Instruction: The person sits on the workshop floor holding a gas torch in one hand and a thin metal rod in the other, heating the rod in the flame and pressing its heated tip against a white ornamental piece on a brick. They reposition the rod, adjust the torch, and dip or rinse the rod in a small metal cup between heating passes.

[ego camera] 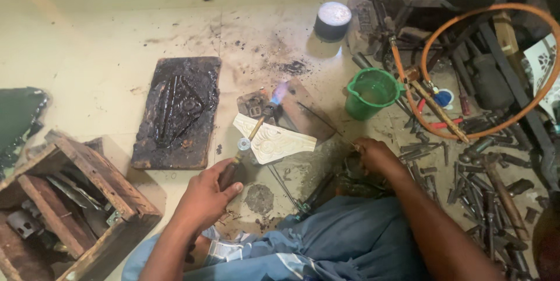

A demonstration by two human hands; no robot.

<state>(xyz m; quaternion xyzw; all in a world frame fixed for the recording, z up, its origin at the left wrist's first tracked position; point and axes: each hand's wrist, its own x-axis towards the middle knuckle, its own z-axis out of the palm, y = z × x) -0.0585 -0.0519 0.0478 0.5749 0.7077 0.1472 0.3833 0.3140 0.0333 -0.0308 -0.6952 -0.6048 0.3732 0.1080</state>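
Left hand [204, 196] closes its grip around a lit torch [252, 135].
Flame meets a white carved piece [273, 141]; right hand [373, 155] grip cannot be told, near floor tools [484, 199].

Left hand [205, 194] grips a gas torch [252, 132] — blue flame [280, 91] over a dark metal plate [303, 110] | embossed white metal piece [273, 141] under the torch shaft | right hand [373, 155] down on floor tools — beside green bucket [370, 92] | black pitch slab [178, 112] left | wooden box [70, 205] far left
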